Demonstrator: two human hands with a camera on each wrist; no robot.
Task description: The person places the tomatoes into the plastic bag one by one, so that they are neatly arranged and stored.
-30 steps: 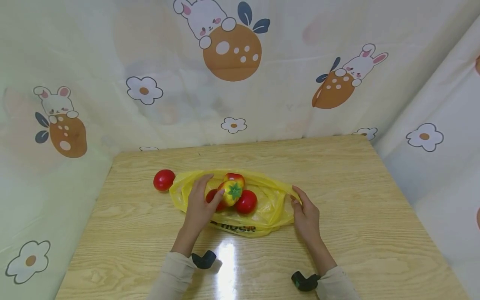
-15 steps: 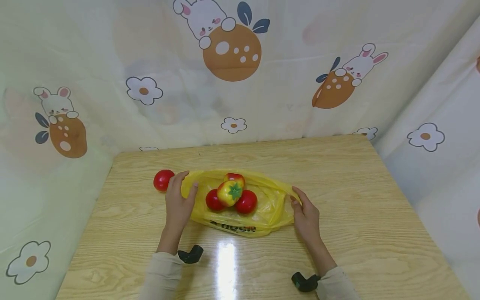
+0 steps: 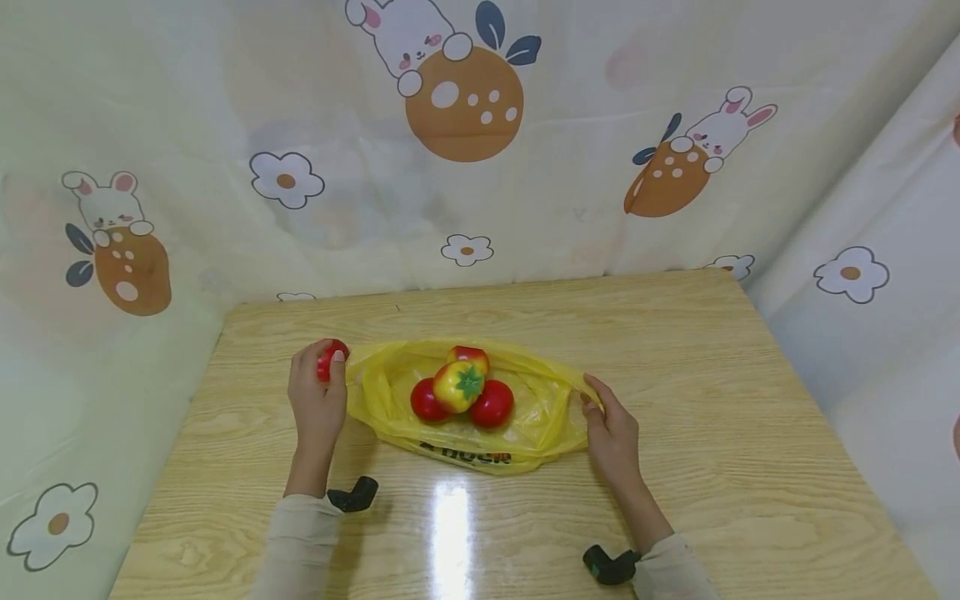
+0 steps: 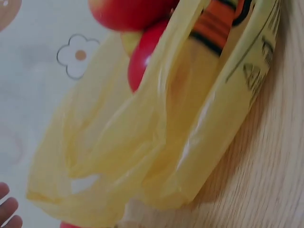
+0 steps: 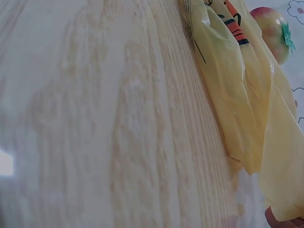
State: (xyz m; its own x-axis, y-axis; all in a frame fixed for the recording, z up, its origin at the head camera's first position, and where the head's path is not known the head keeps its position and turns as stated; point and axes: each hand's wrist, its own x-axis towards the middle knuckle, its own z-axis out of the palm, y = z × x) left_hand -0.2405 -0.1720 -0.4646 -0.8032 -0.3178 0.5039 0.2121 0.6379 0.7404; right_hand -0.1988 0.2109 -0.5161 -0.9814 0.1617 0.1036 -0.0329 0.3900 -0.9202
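Observation:
A glossy red round fruit (image 3: 330, 362) lies on the table left of the yellow plastic bag (image 3: 540, 417). My left hand (image 3: 317, 400) is around this fruit, thumb on its near right side and fingers on its left and far side. In the left wrist view only the fingertips (image 4: 9, 209) and a sliver of red show. At the bag's right end my right hand (image 3: 617, 433) holds its edge between thumb and fingers. Inside the spread bag sit a yellow-red fruit with a green star-shaped top (image 3: 457, 387), two red fruits (image 3: 492, 405) and a red-yellow one (image 3: 469, 358) behind.
A wood-grain table (image 3: 675, 367) carries everything. Behind it and along both sides hangs a pale curtain (image 3: 555, 217) printed with rabbits and flowers. Black wrist mounts (image 3: 354, 495) jut from both sleeves, low over the table.
My left hand has moved left from the fruits in the bag, past its left edge, to the red fruit outside. The right hand keeps its hold on the bag.

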